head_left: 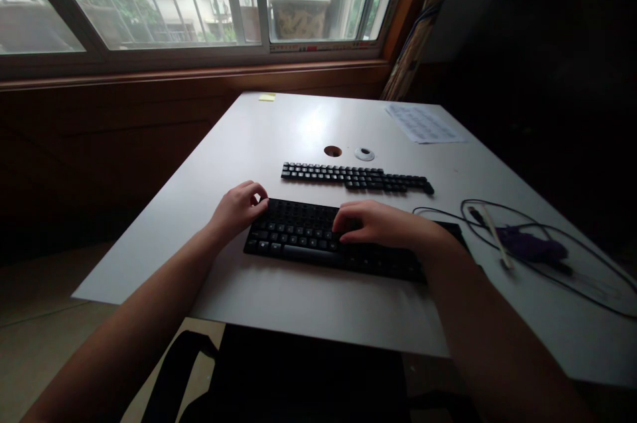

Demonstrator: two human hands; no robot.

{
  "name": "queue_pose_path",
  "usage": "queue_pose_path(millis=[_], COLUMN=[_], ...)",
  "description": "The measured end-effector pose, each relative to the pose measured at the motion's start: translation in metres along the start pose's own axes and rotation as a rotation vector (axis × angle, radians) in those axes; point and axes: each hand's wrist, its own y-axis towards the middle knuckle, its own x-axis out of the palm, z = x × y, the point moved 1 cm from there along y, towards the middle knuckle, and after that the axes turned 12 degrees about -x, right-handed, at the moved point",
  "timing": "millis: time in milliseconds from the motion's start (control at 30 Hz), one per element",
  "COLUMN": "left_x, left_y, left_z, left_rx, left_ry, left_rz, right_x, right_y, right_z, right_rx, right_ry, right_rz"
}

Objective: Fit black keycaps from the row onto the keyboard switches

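A black keyboard (pixel 303 237) lies on the white table (pixel 298 303) in front of me. My left hand (pixel 239 207) sits at the keyboard's upper left corner, fingers curled with the tips pinched together against its edge. My right hand (pixel 383 224) rests palm down over the keyboard's middle and right part, fingers bent onto the keys. Behind the keyboard, loose black keycaps (pixel 355 177) are laid out in rows on the table.
A black cable (pixel 522 237) loops at the right, with a purple object (pixel 532 245) and a white stick (pixel 495 237) on it. A round hole (pixel 333 151), its white cap (pixel 364 155), a printed sheet (pixel 423 123) and a yellow note (pixel 267 97) lie farther back.
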Motion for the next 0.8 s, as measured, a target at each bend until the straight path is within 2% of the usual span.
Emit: queue_pose_path(millis=[467,800], left_x=[-0.001,0.000], left_y=[0.000,0.001], left_z=[0.001,0.000], left_rx=[0.007,0.028], left_ry=[0.011,0.011], left_rz=[0.004,0.004], right_x=[0.001,0.004], right_y=[0.000,0.000], right_z=[-0.009,-0.018], right_rx=[-0.028,0.011], right_ry=[-0.077,-0.159], right_rz=[0.008,0.010])
